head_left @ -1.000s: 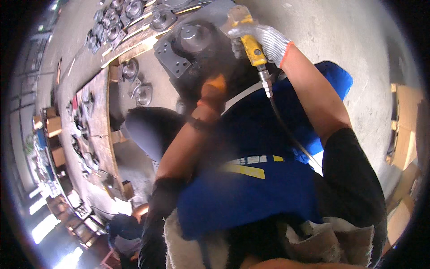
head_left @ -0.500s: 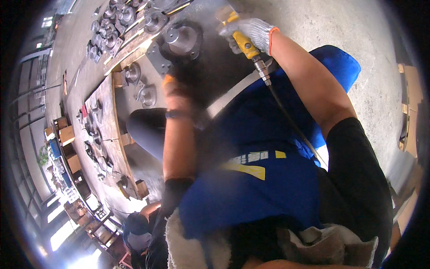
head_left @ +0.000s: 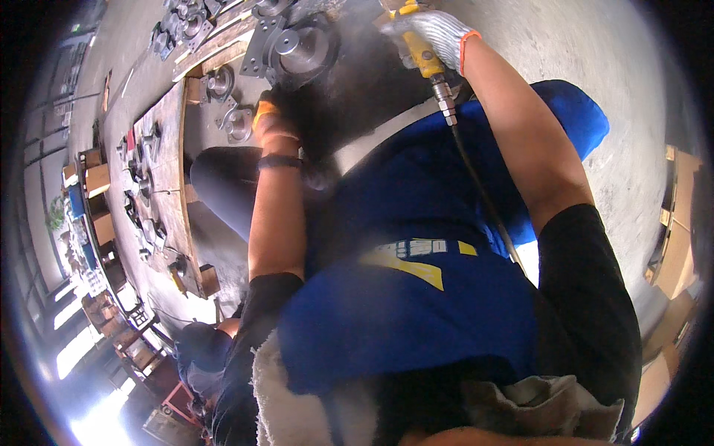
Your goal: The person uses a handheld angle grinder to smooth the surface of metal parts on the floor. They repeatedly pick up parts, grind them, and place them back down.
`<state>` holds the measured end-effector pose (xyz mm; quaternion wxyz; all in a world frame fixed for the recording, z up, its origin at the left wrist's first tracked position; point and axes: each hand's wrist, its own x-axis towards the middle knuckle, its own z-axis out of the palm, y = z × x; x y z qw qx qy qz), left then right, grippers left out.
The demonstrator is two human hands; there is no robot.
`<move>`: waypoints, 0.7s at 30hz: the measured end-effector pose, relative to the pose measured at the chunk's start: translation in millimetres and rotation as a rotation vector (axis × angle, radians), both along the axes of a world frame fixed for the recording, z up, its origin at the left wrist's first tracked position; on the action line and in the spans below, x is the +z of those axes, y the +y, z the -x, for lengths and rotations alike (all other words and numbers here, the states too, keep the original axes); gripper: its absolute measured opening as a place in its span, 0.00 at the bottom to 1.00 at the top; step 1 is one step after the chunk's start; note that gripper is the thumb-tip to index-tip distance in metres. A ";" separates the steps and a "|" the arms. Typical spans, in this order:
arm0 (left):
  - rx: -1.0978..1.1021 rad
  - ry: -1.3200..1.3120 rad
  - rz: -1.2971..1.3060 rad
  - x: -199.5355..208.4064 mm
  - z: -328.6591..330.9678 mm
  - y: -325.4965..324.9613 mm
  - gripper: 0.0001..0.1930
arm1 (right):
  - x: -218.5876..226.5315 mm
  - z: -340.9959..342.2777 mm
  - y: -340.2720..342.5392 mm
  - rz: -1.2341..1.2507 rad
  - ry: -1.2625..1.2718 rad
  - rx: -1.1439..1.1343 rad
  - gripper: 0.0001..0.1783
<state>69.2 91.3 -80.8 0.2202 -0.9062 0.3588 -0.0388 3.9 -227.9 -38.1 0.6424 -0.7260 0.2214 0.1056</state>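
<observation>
My right hand, in a light knit glove with an orange cuff, is closed around a yellow air tool. A metal coupling and dark hose run down from the tool. My left hand, showing orange at the fingers, is closed by the lower edge of a metal flange part. What its fingers hold, if anything, is hidden in dark shadow. The part has a raised round hub and a drilled plate on its left side. The air tool's head is cut off by the upper edge, right of the part.
Similar flange parts lie left of my left hand. More stand on a wooden pallet at the upper left. A wooden board carries several small parts. Another person is at the lower left. Cardboard boxes stand far right.
The view has shifted. The flange part's drilled plate has swung from the lower left of the hub up to its left. My left hand stays near the part; my right still grips the air tool.
</observation>
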 end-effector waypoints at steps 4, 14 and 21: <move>0.387 0.096 0.288 -63.3 -5.8 48.1 0.13 | 39.8 10.0 16.6 -0.137 0.080 0.106 0.30; 0.009 0.637 0.901 30.9 77.9 -51.3 0.22 | 54.4 19.2 47.7 -0.186 0.113 0.045 0.20; 0.353 1.605 1.604 63.3 102.6 -57.5 0.19 | 68.9 17.4 91.5 -0.169 0.211 0.177 0.17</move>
